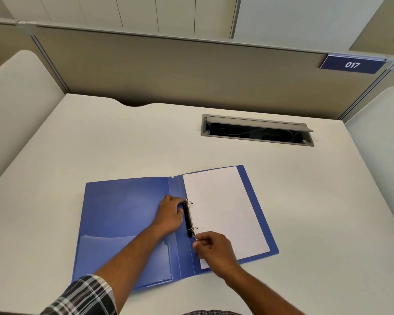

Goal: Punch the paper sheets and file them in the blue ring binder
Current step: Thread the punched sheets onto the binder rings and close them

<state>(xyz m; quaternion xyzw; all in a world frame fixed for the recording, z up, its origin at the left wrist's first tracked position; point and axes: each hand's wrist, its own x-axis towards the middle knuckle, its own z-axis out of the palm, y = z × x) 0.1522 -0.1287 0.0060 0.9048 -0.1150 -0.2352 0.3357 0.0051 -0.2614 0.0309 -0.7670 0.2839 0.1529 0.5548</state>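
The blue ring binder (pixel 123 214) lies open and flat on the white desk. White paper sheets (pixel 223 210) lie on its right half, threaded on the two metal rings of the black ring mechanism (pixel 188 218). My left hand (pixel 170 215) rests on the spine beside the mechanism, its fingertips at the upper ring. My right hand (pixel 214 247) sits at the lower left corner of the sheets, fingers curled and pinching at the mechanism's lower end. A hole punch is not in view.
A grey cable hatch (pixel 257 130) is set open in the desk (pixel 100 144) behind the binder. Beige partition panels enclose the desk at the back and both sides. A blue sign reading 017 (pixel 353 64) hangs at the upper right.
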